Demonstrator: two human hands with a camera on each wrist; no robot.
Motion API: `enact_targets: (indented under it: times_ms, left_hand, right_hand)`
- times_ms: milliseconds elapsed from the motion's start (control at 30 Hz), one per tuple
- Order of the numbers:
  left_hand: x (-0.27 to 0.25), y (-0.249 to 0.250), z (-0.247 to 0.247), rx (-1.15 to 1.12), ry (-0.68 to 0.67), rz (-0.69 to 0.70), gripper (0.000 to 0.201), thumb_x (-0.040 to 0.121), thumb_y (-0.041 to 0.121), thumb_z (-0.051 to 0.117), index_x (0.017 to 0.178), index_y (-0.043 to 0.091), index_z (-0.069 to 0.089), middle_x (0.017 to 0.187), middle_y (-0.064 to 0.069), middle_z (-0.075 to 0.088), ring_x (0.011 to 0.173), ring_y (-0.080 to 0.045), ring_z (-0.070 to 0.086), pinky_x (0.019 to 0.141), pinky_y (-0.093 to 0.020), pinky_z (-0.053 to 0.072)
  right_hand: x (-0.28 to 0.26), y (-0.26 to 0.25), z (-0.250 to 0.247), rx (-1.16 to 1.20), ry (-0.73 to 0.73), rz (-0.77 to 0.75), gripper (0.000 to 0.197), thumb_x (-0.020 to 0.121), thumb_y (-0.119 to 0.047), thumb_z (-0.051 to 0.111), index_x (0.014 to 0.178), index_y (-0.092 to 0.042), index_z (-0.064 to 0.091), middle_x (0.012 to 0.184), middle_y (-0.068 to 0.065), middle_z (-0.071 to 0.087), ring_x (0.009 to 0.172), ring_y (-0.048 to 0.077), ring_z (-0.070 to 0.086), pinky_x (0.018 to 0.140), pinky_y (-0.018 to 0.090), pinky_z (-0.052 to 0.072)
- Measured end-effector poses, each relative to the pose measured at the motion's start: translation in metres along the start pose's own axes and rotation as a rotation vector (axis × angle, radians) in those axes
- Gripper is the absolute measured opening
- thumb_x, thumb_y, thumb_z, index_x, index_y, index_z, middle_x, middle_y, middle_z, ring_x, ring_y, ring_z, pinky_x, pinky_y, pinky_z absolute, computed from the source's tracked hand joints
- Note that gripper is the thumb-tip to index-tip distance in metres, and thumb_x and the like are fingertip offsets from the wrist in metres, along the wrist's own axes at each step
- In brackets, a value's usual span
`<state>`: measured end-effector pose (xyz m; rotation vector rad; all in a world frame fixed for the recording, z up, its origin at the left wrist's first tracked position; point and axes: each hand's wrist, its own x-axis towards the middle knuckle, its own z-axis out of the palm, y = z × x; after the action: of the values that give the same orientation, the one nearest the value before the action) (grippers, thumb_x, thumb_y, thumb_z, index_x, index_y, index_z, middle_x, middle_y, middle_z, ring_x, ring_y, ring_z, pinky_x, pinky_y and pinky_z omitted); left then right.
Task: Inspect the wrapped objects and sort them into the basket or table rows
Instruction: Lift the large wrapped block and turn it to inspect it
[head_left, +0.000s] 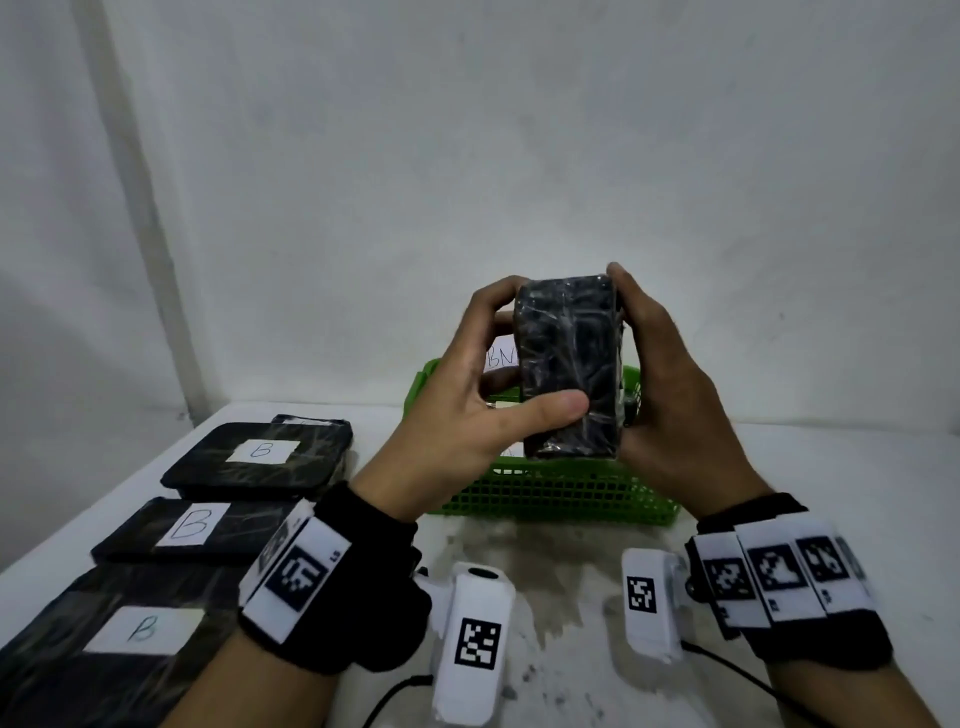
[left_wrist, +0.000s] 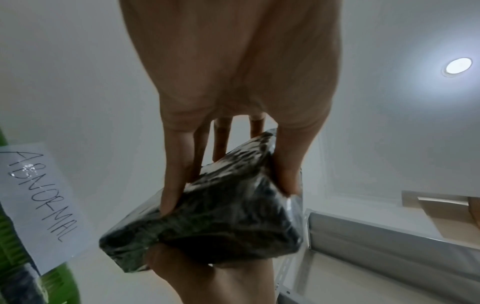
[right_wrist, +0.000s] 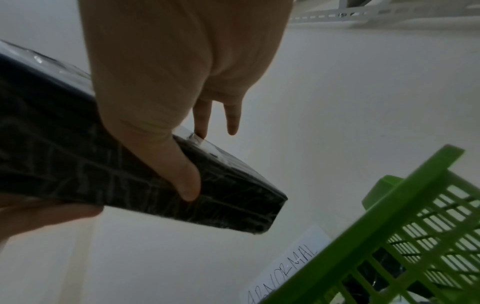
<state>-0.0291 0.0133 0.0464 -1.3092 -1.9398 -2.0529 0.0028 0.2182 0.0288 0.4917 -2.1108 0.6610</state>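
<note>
Both my grips pinch the wrapped block (head_left: 569, 364), left hand (head_left: 467, 410) and right hand (head_left: 675, 395) on its sides, above the green basket (head_left: 545, 501) mid-desk; film looks slippery, block stiff; hold the long edges.

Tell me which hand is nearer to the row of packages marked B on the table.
Left. The left hand holds the black package on the side toward the row of packages marked B. The right hand holds its other side, farther from them.
</note>
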Motion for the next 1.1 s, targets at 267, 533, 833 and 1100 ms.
enact_targets:
  times_ms: [267, 533, 833, 1100]
  left_hand:
    - [0.004, -0.006, -0.014, -0.24, -0.021, -0.036, 0.069, 0.074, 0.009, 0.084, 0.129, 0.027, 0.046, 0.118, -0.002, 0.064, 0.098, -0.028, 0.071, 0.075, -0.048, 0.06]
    - [-0.003, 0.009, -0.042, -0.377, -0.074, -0.168, 0.079, 0.08, 0.037, 0.079, 0.145, 0.021, 0.039, 0.131, -0.009, 0.063, 0.11, -0.026, 0.067, 0.08, -0.044, 0.062]
    - [-0.049, 0.045, -0.072, -0.007, 0.091, -0.275, 0.062, 0.078, 0.025, 0.067, 0.137, 0.018, 0.051, 0.117, -0.011, 0.057, 0.072, -0.013, 0.066, 0.064, -0.023, 0.056]
    - [-0.106, 0.065, -0.109, 0.184, 0.202, -0.457, 0.042, 0.085, 0.044, 0.064, 0.123, 0.026, 0.064, 0.112, -0.001, 0.073, 0.086, -0.015, 0.067, 0.066, -0.02, 0.055]
  right_hand:
    - [0.001, 0.007, -0.012, -0.08, -0.014, 0.049, 0.119, 0.073, -0.021, 0.091, 0.162, -0.025, 0.013, 0.165, -0.002, 0.026, 0.152, 0.021, 0.028, 0.122, 0.052, 0.03]
    - [-0.002, -0.015, -0.06, 0.122, -0.086, 0.396, 0.136, 0.037, -0.069, 0.09, 0.154, -0.051, 0.023, 0.155, -0.012, 0.038, 0.138, 0.008, 0.048, 0.117, 0.042, 0.041]
    - [-0.032, -0.059, -0.065, 0.117, -0.299, 0.49, 0.089, 0.046, -0.06, 0.085, 0.13, -0.051, 0.057, 0.123, -0.05, 0.047, 0.11, -0.016, 0.056, 0.095, 0.04, 0.055]
    - [-0.041, -0.101, -0.008, 0.038, -0.413, 0.376, 0.084, 0.048, -0.076, 0.073, 0.125, -0.048, 0.053, 0.114, -0.04, 0.046, 0.1, -0.023, 0.048, 0.077, 0.001, 0.036]
